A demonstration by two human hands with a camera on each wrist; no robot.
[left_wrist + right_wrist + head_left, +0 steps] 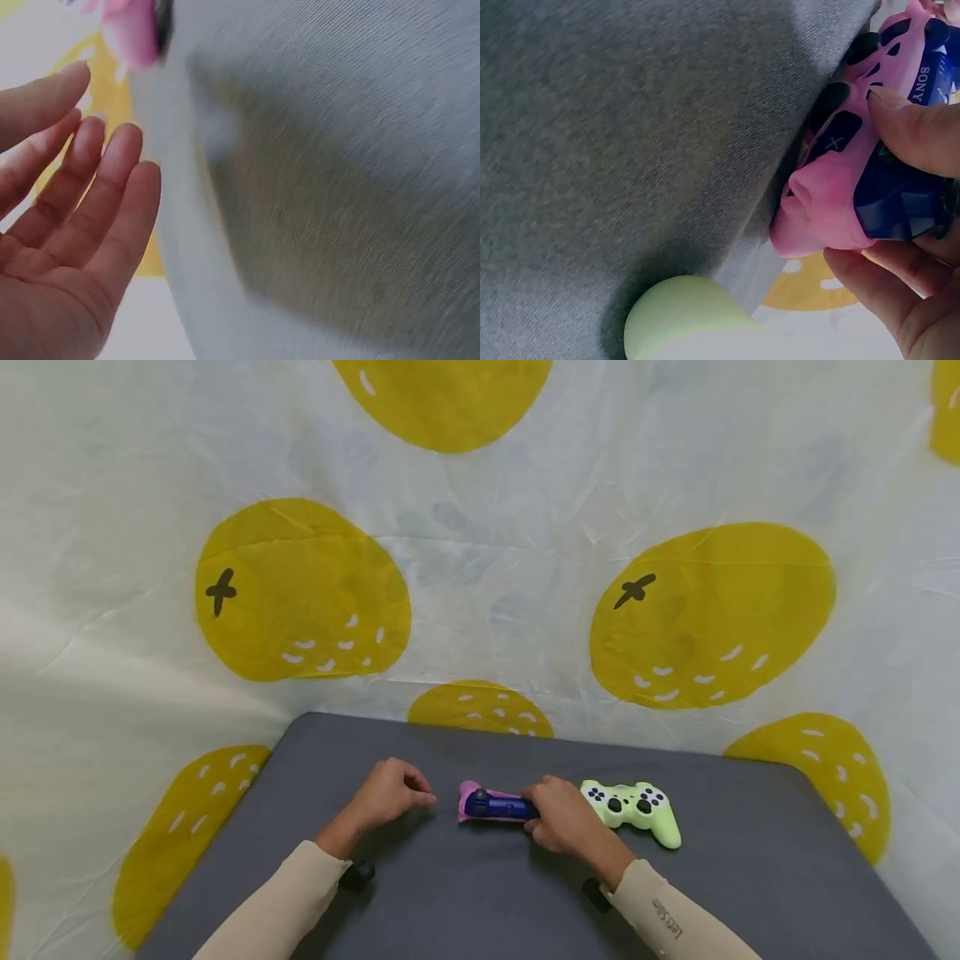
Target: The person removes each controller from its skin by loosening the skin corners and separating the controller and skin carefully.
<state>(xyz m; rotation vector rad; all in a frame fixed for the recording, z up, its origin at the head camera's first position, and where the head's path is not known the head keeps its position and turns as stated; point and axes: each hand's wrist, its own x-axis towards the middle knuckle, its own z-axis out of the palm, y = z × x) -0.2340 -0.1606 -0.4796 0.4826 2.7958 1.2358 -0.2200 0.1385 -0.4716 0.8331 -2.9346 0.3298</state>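
A blue game controller (501,807) sits partly inside a pink silicone cover (825,202), its SONY lettering and dark buttons showing in the right wrist view. Thumb and fingers of my right hand (561,814) grip its right end, the thumb lying across the blue face near the cover's edge. Pink material wraps the tip of that grip end. My left hand (386,793) hovers to the left of the controller, apart from it. In the left wrist view, its fingers are loosely bent with nothing between them, and the pink cover's far end (133,34) shows beyond the fingertips.
A pale green controller (633,806) lies on the dark grey tabletop (465,902), just right of my right hand. Behind the table hangs a white cloth (495,610) printed with yellow fruit shapes. Its folds meet the table's back edge.
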